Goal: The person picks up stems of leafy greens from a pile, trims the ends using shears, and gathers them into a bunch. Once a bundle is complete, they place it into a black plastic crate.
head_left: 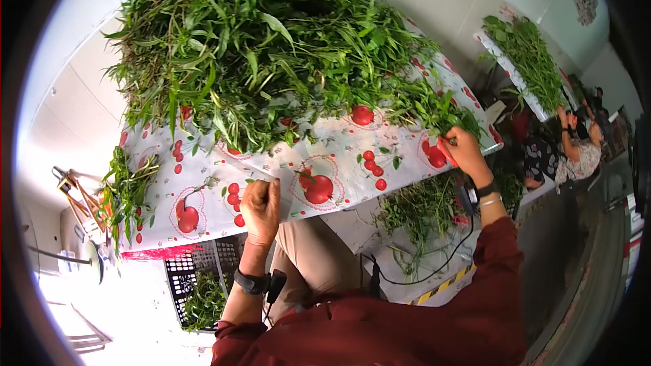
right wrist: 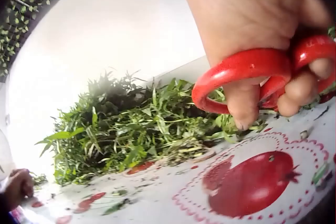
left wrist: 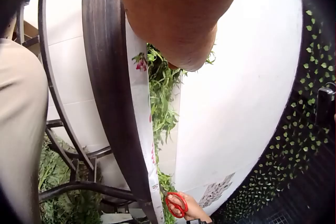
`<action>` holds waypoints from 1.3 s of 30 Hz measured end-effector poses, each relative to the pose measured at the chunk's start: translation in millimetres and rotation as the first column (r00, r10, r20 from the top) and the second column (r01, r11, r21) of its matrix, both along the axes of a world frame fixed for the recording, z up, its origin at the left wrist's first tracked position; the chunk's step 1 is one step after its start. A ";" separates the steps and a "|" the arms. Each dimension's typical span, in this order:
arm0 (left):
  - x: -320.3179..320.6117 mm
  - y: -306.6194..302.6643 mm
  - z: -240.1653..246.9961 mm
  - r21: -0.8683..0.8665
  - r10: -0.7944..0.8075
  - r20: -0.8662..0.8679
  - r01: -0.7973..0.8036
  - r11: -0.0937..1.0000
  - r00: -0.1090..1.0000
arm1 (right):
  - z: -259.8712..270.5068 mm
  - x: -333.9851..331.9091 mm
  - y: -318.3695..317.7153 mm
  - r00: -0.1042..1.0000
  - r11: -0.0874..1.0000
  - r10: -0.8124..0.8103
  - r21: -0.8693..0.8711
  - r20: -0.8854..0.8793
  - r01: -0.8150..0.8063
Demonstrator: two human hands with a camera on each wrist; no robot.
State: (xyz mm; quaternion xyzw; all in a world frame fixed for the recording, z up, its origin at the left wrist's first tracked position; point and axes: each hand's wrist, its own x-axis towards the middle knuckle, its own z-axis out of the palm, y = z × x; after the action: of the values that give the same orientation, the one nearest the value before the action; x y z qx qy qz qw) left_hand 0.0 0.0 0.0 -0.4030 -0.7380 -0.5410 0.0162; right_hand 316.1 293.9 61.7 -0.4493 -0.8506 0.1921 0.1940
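My right hand grips scissors with red handles over the table's right front side. The thumb passes through one loop and fingers through the other; the blades are mostly hidden. Near the front edge of the cherry-patterned tablecloth, my left hand is held with its fingers curled in and thumb on top, and nothing shows in it. From the left wrist its fingers are hidden behind the hand. A large heap of leafy green stems covers the back of the table, thinning toward the right hand. A smaller bunch lies at the left edge.
Under the table, a black plastic crate holds some greens, and more stems lie on the floor. A black cable loops beside my leg. At the right, another person is near a second table heaped with greens.
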 end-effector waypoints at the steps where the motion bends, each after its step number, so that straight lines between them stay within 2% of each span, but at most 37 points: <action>1: 3.2 0.1 1.2 0.000 -0.004 0.002 0.004 1.000 1.000 | 2.2 -1.5 -5.5 1.000 0.999 -0.026 -0.029 -0.007 0.026; 3: 0.0 0.5 7.7 0.007 -0.001 -0.012 0.001 1.000 1.000 | -0.1 -10.8 -8.6 0.999 0.998 -0.040 -0.050 -0.019 0.039; 6: -0.7 -1.2 5.0 0.023 0.019 -0.035 -0.018 1.000 0.999 | -19.8 -17.3 6.0 0.997 0.995 0.028 0.101 -0.069 -0.021; 11: 1.1 -3.8 10.3 0.021 0.059 -0.030 -0.059 0.998 0.998 | -5.8 -34.8 -10.2 0.994 0.999 0.033 0.030 0.102 -0.036; 13: 1.4 -4.3 11.7 0.009 0.026 -0.047 -0.025 1.000 0.999 | 1.9 -38.3 -17.6 0.992 0.997 0.050 0.046 0.116 -0.056; 16: -0.6 -4.6 11.6 0.027 0.006 -0.049 -0.005 1.000 0.999 | 14.0 -46.1 -25.1 0.921 0.989 0.003 0.133 0.389 -0.059; 17: -1.0 -4.9 11.4 0.039 -0.012 -0.051 0.014 0.999 0.999 | 17.6 -47.9 -25.8 0.919 0.989 0.010 0.130 0.395 -0.067; 21: -0.5 -6.2 9.5 0.048 -0.011 -0.039 0.013 0.999 0.999 | 37.3 -61.7 -29.3 0.931 0.977 -0.006 0.201 0.366 -0.073; 23: 0.5 -7.8 10.1 0.060 -0.032 -0.018 0.033 0.998 0.999 | 51.2 -76.0 -33.5 0.978 0.979 0.139 0.131 0.155 -0.159; 24: 0.2 -8.4 12.3 0.037 -0.028 -0.032 0.030 0.999 0.999 | 59.0 -84.0 -36.4 0.979 0.980 0.127 0.132 0.158 -0.149; 26: -1.6 -7.3 12.0 0.043 -0.019 -0.058 0.021 0.999 0.998 | 71.6 -106.1 -40.8 0.963 0.954 0.266 0.131 0.042 -0.269; 29: -1.5 -6.3 10.0 0.098 -0.013 -0.025 0.015 0.995 1.000 | 76.2 -138.2 -32.4 0.935 0.928 0.353 0.137 -0.023 -0.347; 30: -1.5 -6.4 9.4 0.105 -0.018 -0.023 0.020 0.994 1.000 | 78.6 -149.6 -28.5 0.937 0.929 0.348 0.142 -0.019 -0.342; 32: -2.4 -7.5 8.5 0.076 -0.025 -0.037 0.028 0.997 0.999 | 82.2 -174.1 -18.6 0.898 0.880 0.440 0.200 0.002 -0.432; 36: -2.7 -8.3 8.7 0.069 -0.035 -0.034 0.037 0.997 0.999 | 82.4 -228.1 6.5 0.877 0.862 0.479 0.212 -0.048 -0.460; 39: -2.8 -8.6 7.3 0.096 -0.048 -0.040 0.052 0.994 0.998 | 80.8 -266.3 19.1 0.894 0.885 0.434 0.238 -0.108 -0.401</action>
State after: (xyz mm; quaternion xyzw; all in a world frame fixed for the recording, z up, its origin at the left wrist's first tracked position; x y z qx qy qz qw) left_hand -2.8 -8.6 7.3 -0.4304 -0.7001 -0.5687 0.0363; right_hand 49.8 313.1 142.5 -0.2155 -0.9248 0.1737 0.2608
